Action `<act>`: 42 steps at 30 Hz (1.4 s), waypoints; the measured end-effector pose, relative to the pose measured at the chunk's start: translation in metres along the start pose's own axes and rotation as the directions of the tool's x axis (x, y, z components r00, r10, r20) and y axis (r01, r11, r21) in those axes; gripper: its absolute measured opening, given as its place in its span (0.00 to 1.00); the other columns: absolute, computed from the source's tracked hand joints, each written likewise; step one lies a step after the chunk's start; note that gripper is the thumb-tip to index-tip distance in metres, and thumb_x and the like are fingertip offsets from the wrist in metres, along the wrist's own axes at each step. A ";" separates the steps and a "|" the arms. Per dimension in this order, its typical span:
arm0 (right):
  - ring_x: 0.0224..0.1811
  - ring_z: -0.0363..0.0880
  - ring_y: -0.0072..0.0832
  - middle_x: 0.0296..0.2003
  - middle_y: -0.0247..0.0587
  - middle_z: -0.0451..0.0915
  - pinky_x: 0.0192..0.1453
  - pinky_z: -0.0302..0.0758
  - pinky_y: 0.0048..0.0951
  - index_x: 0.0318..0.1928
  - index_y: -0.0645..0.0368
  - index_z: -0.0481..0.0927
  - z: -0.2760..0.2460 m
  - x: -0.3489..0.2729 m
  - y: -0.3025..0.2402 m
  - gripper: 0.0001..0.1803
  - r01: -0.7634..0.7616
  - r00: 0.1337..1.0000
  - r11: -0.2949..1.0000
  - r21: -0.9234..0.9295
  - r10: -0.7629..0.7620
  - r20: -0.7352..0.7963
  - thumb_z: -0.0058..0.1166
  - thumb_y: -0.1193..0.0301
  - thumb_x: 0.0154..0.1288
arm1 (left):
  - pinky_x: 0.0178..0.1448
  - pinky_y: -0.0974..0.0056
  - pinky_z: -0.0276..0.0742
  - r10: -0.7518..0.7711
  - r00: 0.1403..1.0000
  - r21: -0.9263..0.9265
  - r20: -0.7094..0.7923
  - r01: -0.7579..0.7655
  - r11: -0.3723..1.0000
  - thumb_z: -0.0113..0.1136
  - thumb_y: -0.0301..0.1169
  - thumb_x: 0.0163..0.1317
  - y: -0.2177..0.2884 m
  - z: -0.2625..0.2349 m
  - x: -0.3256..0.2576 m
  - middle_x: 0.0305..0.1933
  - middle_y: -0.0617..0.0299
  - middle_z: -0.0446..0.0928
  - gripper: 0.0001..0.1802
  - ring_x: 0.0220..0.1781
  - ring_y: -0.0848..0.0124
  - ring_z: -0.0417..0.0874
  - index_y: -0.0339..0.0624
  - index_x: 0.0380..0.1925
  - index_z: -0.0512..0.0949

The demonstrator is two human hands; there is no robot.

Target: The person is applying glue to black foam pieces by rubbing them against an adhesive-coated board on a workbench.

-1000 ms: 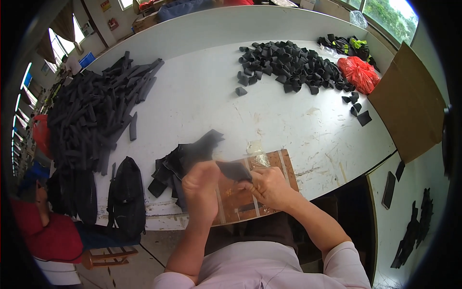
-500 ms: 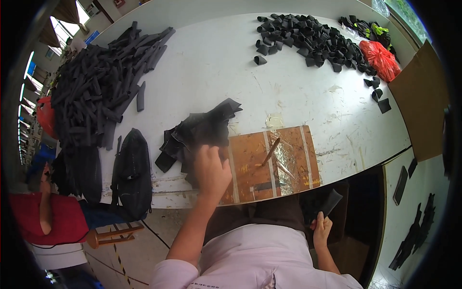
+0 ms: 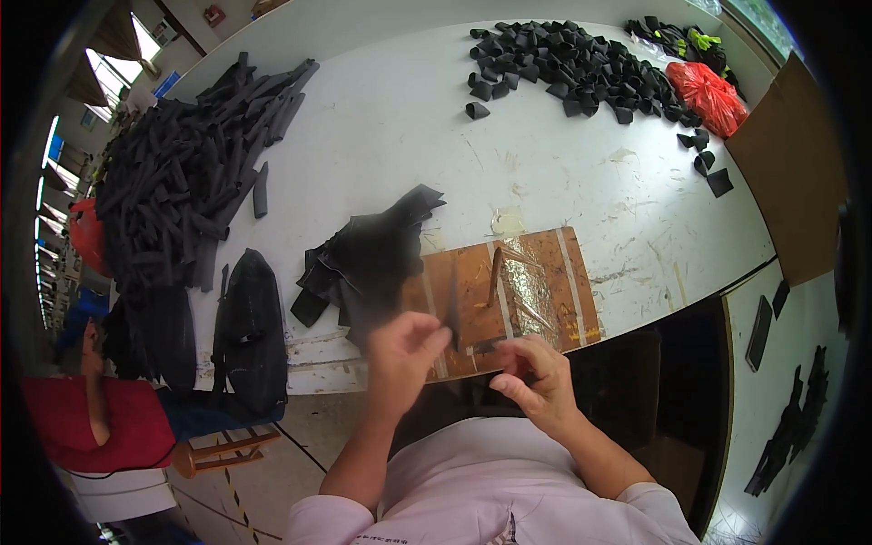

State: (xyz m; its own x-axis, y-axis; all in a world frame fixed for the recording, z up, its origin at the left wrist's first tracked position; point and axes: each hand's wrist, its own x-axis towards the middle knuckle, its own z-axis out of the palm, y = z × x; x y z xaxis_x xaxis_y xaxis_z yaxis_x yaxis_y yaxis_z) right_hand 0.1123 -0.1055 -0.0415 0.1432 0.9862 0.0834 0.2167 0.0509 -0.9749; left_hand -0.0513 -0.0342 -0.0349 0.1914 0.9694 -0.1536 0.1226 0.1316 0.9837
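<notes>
Fingers of the left hand (image 3: 404, 356) pinch a blurred dark strip (image 3: 455, 302) over the wooden board (image 3: 567, 311); those of the right hand (image 3: 545, 386) stand parted, apparently empty. Slack pinching could let the strip twist.

Workshop: scuffed white worktable (image 3: 363, 127), heaped black pieces (image 3: 586, 77), taped board (image 3: 470, 282), co-worker (image 3: 123, 422) seated nearby.

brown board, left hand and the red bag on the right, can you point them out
Brown board (image 3: 474, 274): head view, bare part of its top, left of centre.
Left hand (image 3: 400, 356): head view, back of the hand.
Red bag (image 3: 708, 98): head view, middle of its crinkled side.
</notes>
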 end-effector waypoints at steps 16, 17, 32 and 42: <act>0.22 0.72 0.24 0.22 0.35 0.74 0.26 0.69 0.22 0.27 0.63 0.77 0.029 0.035 0.017 0.05 0.002 0.991 1.000 0.007 -0.002 -0.131 0.55 0.81 0.46 | 0.21 0.79 0.60 -0.145 0.988 -0.524 0.050 0.149 0.838 0.54 0.16 0.45 -0.013 0.016 -0.008 0.26 0.65 0.72 0.14 0.22 0.82 0.69 0.38 0.34 0.69; 0.20 0.70 0.17 0.20 0.30 0.73 0.25 0.67 0.17 0.27 0.64 0.77 0.026 0.034 0.018 0.03 -0.091 0.994 0.955 0.281 0.103 -0.030 0.54 0.81 0.49 | 0.21 0.79 0.60 -0.144 0.988 -0.525 0.051 0.150 0.838 0.54 0.16 0.45 -0.011 0.010 -0.008 0.26 0.65 0.72 0.14 0.22 0.82 0.69 0.38 0.34 0.69; 0.26 0.64 0.15 0.23 0.27 0.69 0.30 0.62 0.18 0.28 0.56 0.72 0.017 0.026 0.012 0.08 -0.491 0.871 0.564 0.664 0.322 0.371 0.51 0.67 0.60 | 0.12 0.79 0.58 -0.139 0.984 -0.599 0.107 0.176 0.781 0.49 0.13 0.49 0.002 0.015 -0.015 0.27 0.56 0.75 0.13 0.13 0.84 0.65 0.32 0.37 0.69; 0.30 0.67 0.20 0.35 0.29 0.68 0.34 0.65 0.19 0.29 0.60 0.71 0.002 0.031 -0.018 0.06 -0.025 0.989 0.807 0.590 -0.067 0.133 0.50 0.72 0.60 | 0.23 0.79 0.67 0.126 0.961 -0.339 0.247 -0.036 0.940 0.55 0.19 0.54 0.039 0.024 -0.040 0.35 0.59 0.73 0.20 0.24 0.82 0.71 0.31 0.48 0.67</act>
State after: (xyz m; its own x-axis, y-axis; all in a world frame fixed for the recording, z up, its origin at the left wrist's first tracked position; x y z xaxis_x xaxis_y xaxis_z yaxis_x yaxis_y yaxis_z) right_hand 0.1106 -0.0756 -0.0217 -0.0013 0.9928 0.1198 -0.3980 0.1094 -0.9108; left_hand -0.0308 -0.0723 0.0073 0.4394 0.8970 -0.0472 -0.2219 0.1593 0.9620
